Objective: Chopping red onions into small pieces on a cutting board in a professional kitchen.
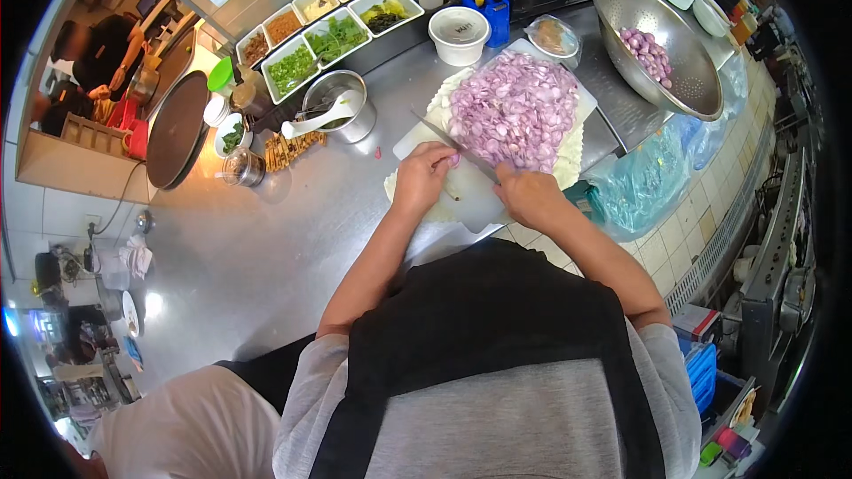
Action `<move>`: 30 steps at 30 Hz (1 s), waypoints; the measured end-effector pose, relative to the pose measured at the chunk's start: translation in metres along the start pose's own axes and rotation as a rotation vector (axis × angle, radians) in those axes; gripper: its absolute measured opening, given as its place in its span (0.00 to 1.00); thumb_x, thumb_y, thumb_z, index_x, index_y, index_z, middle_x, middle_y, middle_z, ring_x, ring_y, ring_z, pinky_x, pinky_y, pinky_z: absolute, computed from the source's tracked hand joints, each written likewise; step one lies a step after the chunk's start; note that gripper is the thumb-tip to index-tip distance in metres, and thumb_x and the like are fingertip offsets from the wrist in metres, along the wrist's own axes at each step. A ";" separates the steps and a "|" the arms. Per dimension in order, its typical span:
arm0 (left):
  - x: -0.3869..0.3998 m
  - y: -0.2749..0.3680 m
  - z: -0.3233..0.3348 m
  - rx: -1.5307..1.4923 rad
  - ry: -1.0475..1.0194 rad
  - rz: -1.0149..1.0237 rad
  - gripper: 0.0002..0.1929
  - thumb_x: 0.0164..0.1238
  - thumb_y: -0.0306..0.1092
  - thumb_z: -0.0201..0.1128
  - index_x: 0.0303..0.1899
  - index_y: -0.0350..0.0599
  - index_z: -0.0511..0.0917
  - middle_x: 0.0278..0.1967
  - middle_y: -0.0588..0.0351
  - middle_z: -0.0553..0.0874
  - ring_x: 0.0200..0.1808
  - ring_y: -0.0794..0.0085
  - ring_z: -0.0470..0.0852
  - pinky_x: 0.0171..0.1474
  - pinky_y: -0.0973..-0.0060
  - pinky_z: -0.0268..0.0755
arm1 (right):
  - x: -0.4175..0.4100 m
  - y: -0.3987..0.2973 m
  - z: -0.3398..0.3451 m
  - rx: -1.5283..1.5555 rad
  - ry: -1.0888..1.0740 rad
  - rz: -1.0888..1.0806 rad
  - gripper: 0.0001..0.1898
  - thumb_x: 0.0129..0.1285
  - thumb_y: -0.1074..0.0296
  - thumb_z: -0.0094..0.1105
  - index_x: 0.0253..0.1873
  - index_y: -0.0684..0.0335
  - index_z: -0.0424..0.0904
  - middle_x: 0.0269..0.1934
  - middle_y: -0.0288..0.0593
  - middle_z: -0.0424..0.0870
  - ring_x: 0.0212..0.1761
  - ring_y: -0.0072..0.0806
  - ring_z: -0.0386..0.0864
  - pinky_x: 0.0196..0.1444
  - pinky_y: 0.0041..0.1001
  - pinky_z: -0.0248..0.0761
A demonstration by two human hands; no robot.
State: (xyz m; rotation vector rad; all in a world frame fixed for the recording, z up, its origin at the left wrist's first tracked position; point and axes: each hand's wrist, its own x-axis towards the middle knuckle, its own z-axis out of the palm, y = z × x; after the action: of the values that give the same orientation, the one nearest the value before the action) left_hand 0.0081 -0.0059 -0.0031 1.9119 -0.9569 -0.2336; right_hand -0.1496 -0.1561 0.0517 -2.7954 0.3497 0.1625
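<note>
My left hand [419,176] pinches a small purple shallot [454,160] over the white cutting board [476,199]. In my right hand [532,196] is the handle of a knife, mostly hidden by the fingers. The knife blade [474,154] points away to the upper left, close beside the left fingertips. A broad heap of sliced shallots [516,110] covers the far part of the board, against the blade's far side. Between my hands a small pale scrap [454,193] lies on the board. Pale, crinkled cloth-like material [569,153] shows around the board's edges.
A steel colander [616,10] with whole shallots [644,56] stands at the far right. Garnish trays [363,36], a steel pot [359,123] with a white ladle and a lidded white tub [459,50] line the steel counter [266,259]. Another person [186,422] is close at my left.
</note>
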 end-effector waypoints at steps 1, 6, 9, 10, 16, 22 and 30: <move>0.000 0.000 -0.001 -0.002 -0.003 0.001 0.11 0.63 0.25 0.65 0.46 0.43 0.86 0.43 0.52 0.86 0.40 0.66 0.85 0.47 0.73 0.77 | 0.002 -0.002 -0.006 -0.004 -0.023 -0.035 0.14 0.69 0.61 0.55 0.48 0.67 0.69 0.28 0.58 0.84 0.32 0.55 0.84 0.35 0.48 0.76; 0.002 0.000 -0.002 0.005 -0.004 -0.015 0.09 0.61 0.25 0.63 0.42 0.43 0.87 0.42 0.51 0.86 0.40 0.58 0.86 0.45 0.69 0.77 | 0.006 -0.010 -0.021 -0.055 -0.120 -0.032 0.14 0.69 0.61 0.54 0.48 0.68 0.70 0.30 0.59 0.84 0.33 0.55 0.84 0.36 0.49 0.75; 0.002 0.001 0.000 0.025 -0.013 -0.021 0.10 0.63 0.25 0.65 0.45 0.44 0.87 0.41 0.51 0.86 0.40 0.63 0.86 0.45 0.72 0.77 | 0.013 -0.007 0.010 -0.005 -0.069 0.010 0.14 0.69 0.61 0.53 0.49 0.68 0.70 0.31 0.59 0.84 0.35 0.55 0.84 0.37 0.50 0.75; 0.001 0.001 0.001 0.024 -0.010 -0.023 0.10 0.63 0.25 0.65 0.45 0.44 0.87 0.41 0.51 0.86 0.40 0.63 0.86 0.45 0.72 0.77 | 0.017 -0.008 0.015 0.024 -0.026 0.037 0.14 0.69 0.61 0.52 0.49 0.68 0.71 0.32 0.59 0.85 0.36 0.55 0.84 0.39 0.50 0.75; -0.002 0.000 -0.001 -0.012 0.012 -0.041 0.09 0.62 0.25 0.65 0.43 0.43 0.87 0.39 0.52 0.86 0.38 0.65 0.85 0.43 0.72 0.76 | 0.016 -0.018 -0.028 -0.099 -0.134 -0.052 0.11 0.68 0.65 0.50 0.46 0.68 0.71 0.32 0.59 0.85 0.35 0.53 0.85 0.37 0.47 0.77; 0.001 0.002 0.004 -0.025 0.072 0.024 0.06 0.61 0.26 0.66 0.39 0.43 0.85 0.35 0.52 0.85 0.33 0.62 0.85 0.38 0.71 0.76 | 0.017 -0.016 0.006 0.077 -0.038 0.075 0.15 0.70 0.60 0.52 0.49 0.69 0.71 0.33 0.62 0.84 0.37 0.57 0.83 0.40 0.51 0.74; -0.003 0.000 0.007 -0.074 0.095 -0.039 0.05 0.60 0.25 0.67 0.38 0.42 0.84 0.35 0.51 0.84 0.32 0.63 0.84 0.37 0.70 0.76 | 0.012 -0.019 -0.024 -0.042 -0.151 -0.018 0.13 0.69 0.62 0.50 0.48 0.68 0.72 0.31 0.60 0.84 0.35 0.56 0.84 0.38 0.49 0.75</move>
State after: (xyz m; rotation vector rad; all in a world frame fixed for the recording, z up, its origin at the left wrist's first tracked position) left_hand 0.0024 -0.0084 -0.0072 1.8587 -0.8376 -0.1969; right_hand -0.1319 -0.1493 0.0779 -2.8043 0.2875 0.3784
